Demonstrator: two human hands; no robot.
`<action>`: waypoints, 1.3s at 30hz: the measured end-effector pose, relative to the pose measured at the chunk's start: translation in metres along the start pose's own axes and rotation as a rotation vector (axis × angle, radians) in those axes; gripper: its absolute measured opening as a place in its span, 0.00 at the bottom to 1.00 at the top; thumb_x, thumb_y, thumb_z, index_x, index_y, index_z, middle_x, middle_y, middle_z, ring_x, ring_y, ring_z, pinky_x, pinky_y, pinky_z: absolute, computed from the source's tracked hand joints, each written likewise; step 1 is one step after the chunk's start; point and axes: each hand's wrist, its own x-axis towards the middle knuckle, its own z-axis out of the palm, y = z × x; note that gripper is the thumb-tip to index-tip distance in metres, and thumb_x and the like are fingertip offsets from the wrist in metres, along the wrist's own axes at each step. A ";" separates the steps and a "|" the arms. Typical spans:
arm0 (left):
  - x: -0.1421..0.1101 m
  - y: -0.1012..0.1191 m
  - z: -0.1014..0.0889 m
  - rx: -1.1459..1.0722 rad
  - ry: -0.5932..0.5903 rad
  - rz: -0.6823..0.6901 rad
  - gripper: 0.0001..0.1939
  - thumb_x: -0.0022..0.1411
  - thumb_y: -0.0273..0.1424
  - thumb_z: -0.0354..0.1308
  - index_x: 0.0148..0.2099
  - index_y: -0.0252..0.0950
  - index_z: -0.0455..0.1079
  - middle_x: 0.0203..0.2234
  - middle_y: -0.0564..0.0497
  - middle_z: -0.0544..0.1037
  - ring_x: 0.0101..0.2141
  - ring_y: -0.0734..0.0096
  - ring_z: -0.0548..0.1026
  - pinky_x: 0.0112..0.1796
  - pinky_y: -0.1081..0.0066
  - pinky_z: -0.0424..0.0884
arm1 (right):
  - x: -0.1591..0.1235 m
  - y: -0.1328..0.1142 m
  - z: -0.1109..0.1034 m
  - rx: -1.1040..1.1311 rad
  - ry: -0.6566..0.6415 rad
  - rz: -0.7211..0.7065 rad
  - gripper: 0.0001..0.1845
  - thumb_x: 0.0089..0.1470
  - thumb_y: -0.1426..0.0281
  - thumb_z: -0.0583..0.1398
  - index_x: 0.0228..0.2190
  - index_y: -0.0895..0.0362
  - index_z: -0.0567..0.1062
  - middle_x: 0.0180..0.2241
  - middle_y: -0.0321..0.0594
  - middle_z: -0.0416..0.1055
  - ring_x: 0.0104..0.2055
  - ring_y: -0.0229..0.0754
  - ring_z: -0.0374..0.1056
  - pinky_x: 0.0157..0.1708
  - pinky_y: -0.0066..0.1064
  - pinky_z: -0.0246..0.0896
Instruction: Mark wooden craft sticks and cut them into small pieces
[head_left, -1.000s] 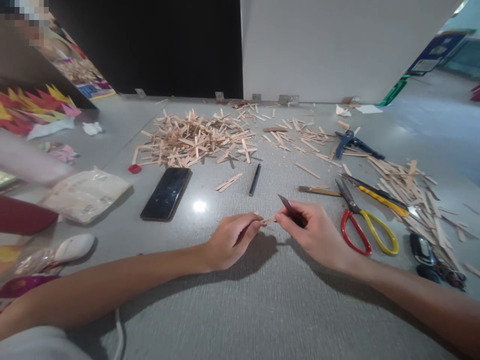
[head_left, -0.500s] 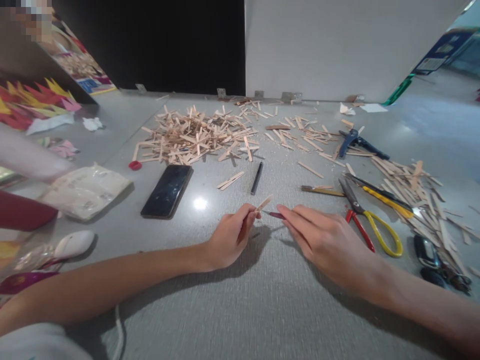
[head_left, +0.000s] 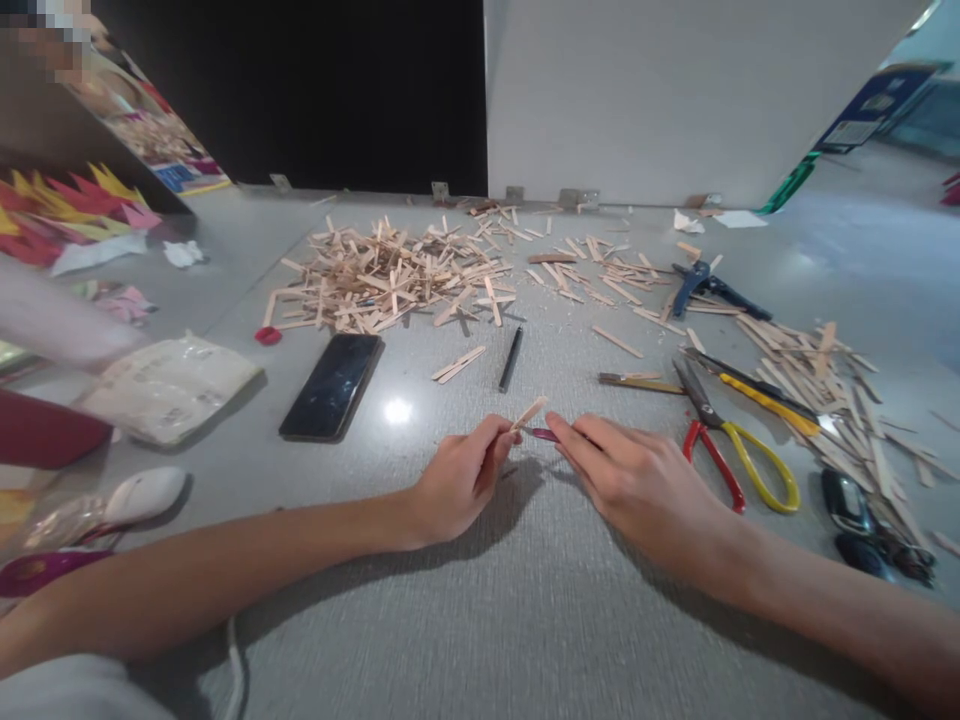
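The phone (head_left: 331, 386) lies at ten o'clock from the left hand (head_left: 456, 482), whose thumb and fingers pinch the stick (head_left: 531, 411); it juts past their tips between one and two o'clock. The right hand (head_left: 637, 478), fingers together, holds the knife (head_left: 546, 435) toward nine. Scissors (head_left: 702, 402) lie at two.

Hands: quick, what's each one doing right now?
Left hand: closed, holding a wooden stick.
Right hand: closed, holding a purple tool.
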 end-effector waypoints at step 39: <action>0.004 0.000 -0.002 0.007 -0.050 0.027 0.22 0.81 0.38 0.45 0.40 0.35 0.74 0.15 0.64 0.58 0.15 0.80 0.53 0.20 0.78 0.50 | 0.007 0.023 -0.021 0.227 0.060 0.070 0.17 0.69 0.81 0.56 0.46 0.61 0.83 0.38 0.47 0.84 0.35 0.47 0.79 0.35 0.35 0.72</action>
